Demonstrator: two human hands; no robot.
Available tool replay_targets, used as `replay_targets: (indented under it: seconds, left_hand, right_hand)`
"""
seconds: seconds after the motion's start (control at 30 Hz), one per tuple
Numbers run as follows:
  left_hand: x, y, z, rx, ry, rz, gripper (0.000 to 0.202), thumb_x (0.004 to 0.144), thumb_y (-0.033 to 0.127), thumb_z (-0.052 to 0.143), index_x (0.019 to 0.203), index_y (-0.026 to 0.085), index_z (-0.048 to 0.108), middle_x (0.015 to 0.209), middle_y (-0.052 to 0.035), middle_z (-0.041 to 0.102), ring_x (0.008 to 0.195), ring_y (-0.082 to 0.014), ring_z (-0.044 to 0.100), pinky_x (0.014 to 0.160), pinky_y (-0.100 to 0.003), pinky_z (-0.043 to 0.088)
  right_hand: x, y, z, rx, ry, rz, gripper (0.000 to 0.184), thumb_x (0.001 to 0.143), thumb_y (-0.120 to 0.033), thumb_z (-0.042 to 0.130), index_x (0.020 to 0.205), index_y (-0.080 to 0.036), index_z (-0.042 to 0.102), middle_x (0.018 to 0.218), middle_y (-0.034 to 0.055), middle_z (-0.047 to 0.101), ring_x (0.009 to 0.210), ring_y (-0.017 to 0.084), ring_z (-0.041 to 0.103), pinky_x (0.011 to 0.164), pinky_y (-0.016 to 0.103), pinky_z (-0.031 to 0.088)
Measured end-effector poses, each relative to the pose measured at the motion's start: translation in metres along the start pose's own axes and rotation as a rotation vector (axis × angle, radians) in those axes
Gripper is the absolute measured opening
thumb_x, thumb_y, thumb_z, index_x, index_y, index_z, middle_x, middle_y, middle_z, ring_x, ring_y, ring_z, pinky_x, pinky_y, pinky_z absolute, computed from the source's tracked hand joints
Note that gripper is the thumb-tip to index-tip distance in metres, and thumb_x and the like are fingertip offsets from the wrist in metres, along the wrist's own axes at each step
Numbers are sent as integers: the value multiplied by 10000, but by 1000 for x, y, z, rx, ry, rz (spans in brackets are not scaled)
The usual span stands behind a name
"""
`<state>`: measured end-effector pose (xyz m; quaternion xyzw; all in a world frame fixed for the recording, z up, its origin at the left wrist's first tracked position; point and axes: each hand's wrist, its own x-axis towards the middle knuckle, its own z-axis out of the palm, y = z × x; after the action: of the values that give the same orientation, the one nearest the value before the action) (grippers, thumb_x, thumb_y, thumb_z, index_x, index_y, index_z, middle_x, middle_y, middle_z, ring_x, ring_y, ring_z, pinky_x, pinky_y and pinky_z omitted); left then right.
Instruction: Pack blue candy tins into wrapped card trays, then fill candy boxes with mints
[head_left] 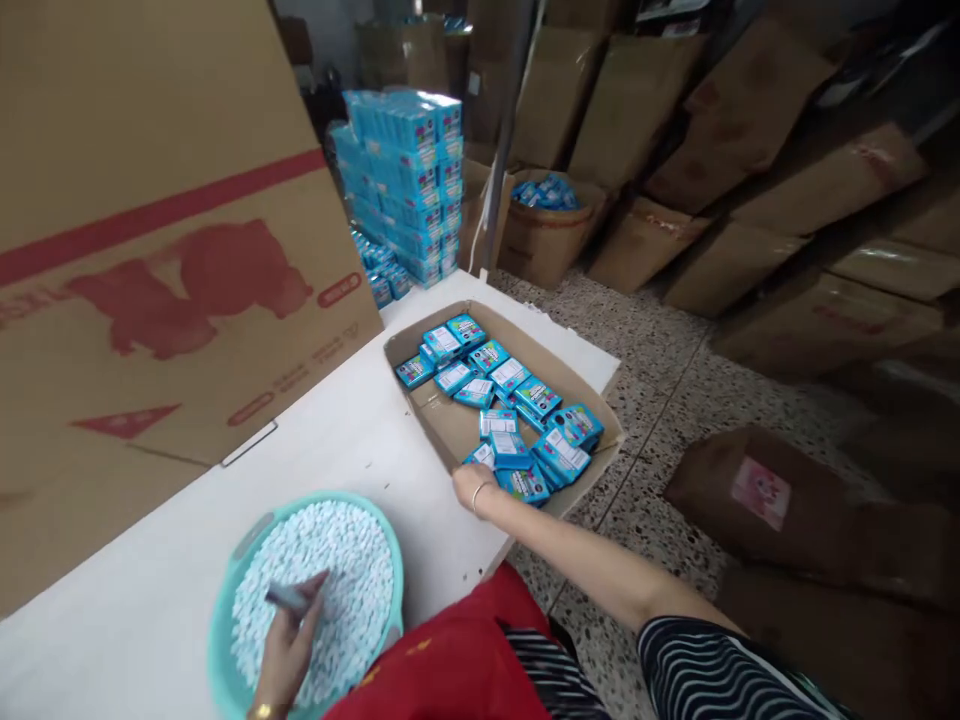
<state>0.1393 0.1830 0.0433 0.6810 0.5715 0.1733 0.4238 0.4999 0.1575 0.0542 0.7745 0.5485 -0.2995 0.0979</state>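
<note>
My left hand (289, 640) rests over a teal round basket (225, 610) full of small white pieces and pinches a small grey-blue object between thumb and fingers. My right hand (474, 488) reaches to the near end of a shallow cardboard tray (442, 420), at the small blue packets (525, 420) lying loose in it. Its fingers are hidden behind the wrist and the packets, so I cannot see whether they grip one. A thin bangle circles that wrist.
A white tabletop (330, 440) holds the basket and the tray. A large cardboard box with red print (150, 260) stands at the left. Stacked blue packets (409, 170) and many brown cartons (750, 170) line the back and right over a speckled floor (660, 390).
</note>
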Motion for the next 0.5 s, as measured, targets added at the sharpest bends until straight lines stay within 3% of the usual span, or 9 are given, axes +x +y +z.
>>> replay_targets:
  seconds: [0.13,0.27,0.4,0.5]
  left_hand:
    - [-12,15,14,-3,65,117,462,819,583,474,990,177,613,1160,-129,648,1132,-284,571,1000,-482,415]
    - [-17,22,19,-26,73,178,441,884,516,410,1104,169,569,1179,-128,630,1135,-240,570,1004,-446,417]
    - [-19,26,16,-3,104,186,449,900,525,356,1085,171,561,1113,-119,648,1104,-231,579,969,-418,437]
    - [-20,25,11,12,122,173,456,896,534,345,1084,172,548,1017,-110,665,1024,-230,608,916,-401,456]
  right_hand:
    - [-37,-27,22,-18,-46,-73,196,878,-200,553,978,-109,695,973,166,699,956,240,658,765,293,500]
    - [-31,-36,18,-43,-8,-99,327,935,-251,429,1009,-67,688,1031,231,680,993,276,652,780,325,488]
    - [-34,-41,16,-51,54,-109,394,955,-366,397,1100,-84,630,1042,207,675,987,261,648,794,318,470]
    - [-42,-25,12,-19,178,-166,504,952,-517,330,1133,-133,601,1100,161,649,1037,235,607,852,298,443]
